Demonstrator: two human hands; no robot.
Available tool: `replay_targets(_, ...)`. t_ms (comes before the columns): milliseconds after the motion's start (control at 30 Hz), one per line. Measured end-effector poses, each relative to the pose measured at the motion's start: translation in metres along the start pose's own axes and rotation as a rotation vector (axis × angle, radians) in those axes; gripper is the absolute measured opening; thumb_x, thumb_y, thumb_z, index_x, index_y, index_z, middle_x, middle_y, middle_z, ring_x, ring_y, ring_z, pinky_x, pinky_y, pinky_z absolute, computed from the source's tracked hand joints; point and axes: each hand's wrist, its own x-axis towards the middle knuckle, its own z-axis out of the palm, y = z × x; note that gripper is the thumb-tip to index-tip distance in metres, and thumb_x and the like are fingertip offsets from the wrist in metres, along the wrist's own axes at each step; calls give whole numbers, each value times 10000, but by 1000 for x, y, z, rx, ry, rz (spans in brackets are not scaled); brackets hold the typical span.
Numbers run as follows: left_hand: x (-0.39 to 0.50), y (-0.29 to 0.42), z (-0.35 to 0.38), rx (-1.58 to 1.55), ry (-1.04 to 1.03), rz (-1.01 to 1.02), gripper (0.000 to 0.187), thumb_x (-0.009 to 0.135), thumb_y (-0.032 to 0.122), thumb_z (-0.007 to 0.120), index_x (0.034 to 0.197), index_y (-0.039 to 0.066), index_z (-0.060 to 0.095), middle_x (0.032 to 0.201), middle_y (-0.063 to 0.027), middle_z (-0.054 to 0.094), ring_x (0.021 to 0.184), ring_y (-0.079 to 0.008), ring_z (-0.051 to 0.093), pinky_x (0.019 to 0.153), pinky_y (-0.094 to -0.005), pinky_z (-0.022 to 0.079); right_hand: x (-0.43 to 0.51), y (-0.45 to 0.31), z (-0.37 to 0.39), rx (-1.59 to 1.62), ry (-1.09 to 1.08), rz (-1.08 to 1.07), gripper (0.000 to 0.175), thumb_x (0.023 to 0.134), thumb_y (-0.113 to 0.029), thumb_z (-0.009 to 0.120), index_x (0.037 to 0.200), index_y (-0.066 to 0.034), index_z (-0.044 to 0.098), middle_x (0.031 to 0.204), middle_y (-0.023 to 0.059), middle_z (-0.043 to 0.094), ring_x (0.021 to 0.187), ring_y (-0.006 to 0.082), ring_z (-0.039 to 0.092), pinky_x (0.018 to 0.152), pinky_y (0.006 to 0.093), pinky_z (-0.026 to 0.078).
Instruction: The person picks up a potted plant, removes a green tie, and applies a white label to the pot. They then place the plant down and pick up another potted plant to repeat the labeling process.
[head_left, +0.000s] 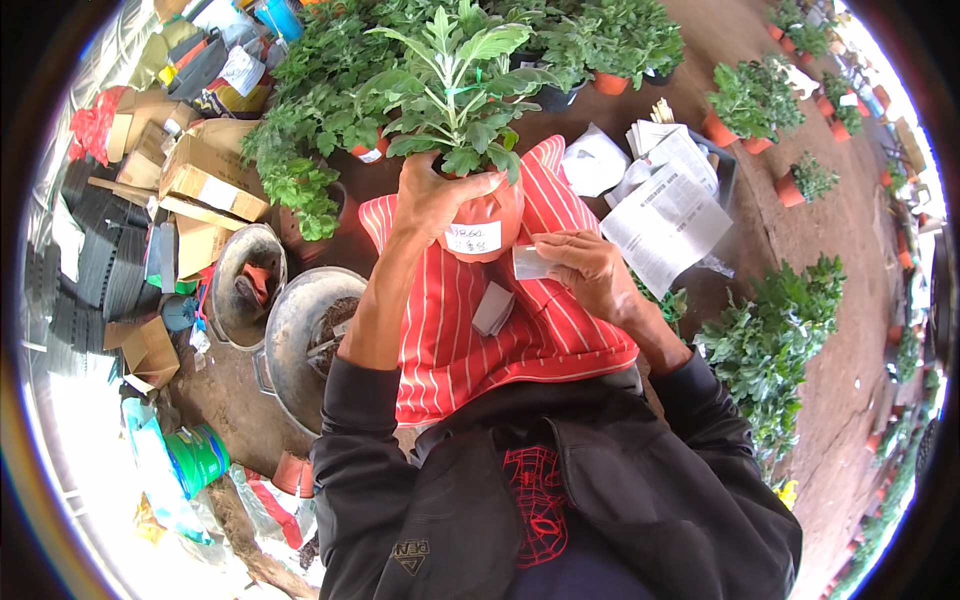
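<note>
My left hand grips the rim of an orange plastic flowerpot, tilted above my lap. A leafy green plant grows from it, its stem bound with a green tie. On the pot's side sits a white label with handwriting. Between the fingers of my right hand is a small pale rectangular piece, perhaps a label or film, close to the pot's right side. Across my lap lies a red cloth with white stripes. A folded white paper rests on that cloth.
Printed sheets and a white plastic bag lie to the right. Two round basins stand at left, near cardboard boxes and stacked black trays. Potted plants line the dirt floor; more foliage is at right.
</note>
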Motion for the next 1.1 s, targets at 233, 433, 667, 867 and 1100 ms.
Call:
replay_targets(233,4,-6,0,9,44,-56,336,774,155,918,1066,34,806,971,-52,811,864,-140,730,834,-327,575,-1,3,3,16,-2,73,188,896,37,750,1082,13,746,1121,170,786,1017,354,756,880,432,598)
replay_targets(433,4,-8,0,31,48,-15,354,770,186,926,1067,37,805,971,-57,810,864,-141,730,832,-334,575,8,-3,2,-19,2,6,212,846,-18,798,1030,-17,693,1003,143,769,937,362,733,848,446,582)
replay_targets(667,5,-13,-2,14,38,-50,405,745,233,951,1068,38,805,984,-59,807,872,-165,732,840,-338,572,8,-13,3,-201,-92,-41,417,704,-98,902,1074,-60,715,1076,75,767,982,333,705,857,462,578)
replay_targets(867,5,-9,-3,39,38,-54,397,760,218,944,1087,40,807,1001,-61,810,882,-149,730,855,-333,568,7,-17,6,-369,-91,19,533,682,-120,908,1183,-76,729,1128,59,759,1041,296,675,934,456,500)
replay_targets(1100,4,-11,0,-54,38,-11,336,777,182,928,1055,32,814,970,-45,806,871,-140,722,836,-325,574,10,-36,-16,-417,-23,-35,484,662,-159,863,1113,-72,709,1100,83,737,1031,280,682,1012,468,442)
